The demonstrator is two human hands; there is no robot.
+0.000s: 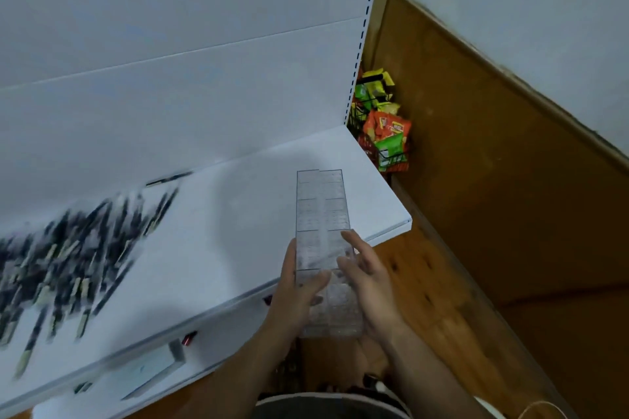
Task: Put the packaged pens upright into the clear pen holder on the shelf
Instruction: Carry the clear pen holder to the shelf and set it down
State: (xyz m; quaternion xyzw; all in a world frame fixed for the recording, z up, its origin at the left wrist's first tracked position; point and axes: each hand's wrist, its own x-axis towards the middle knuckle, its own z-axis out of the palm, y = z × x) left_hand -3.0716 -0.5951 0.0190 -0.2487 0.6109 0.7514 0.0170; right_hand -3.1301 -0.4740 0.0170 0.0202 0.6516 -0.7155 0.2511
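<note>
A long clear pen holder (321, 211) with several compartments lies lengthwise across the right end of the white shelf (238, 214), its near end sticking out past the shelf's front edge. My left hand (296, 289) grips its left side, thumb across the top. My right hand (366, 279) holds its right side with the fingers spread along the wall. A blurred heap of dark packaged pens (71, 255) covers the left part of the shelf. One pen (169, 177) lies apart by the back panel.
The shelf's white back panel (170, 61) rises behind. A wire basket of snack packets (383, 122) stands right of the shelf's end, against a brown wooden wall. Price-tag holders (149, 367) run along the shelf's front edge. Wooden floor lies below.
</note>
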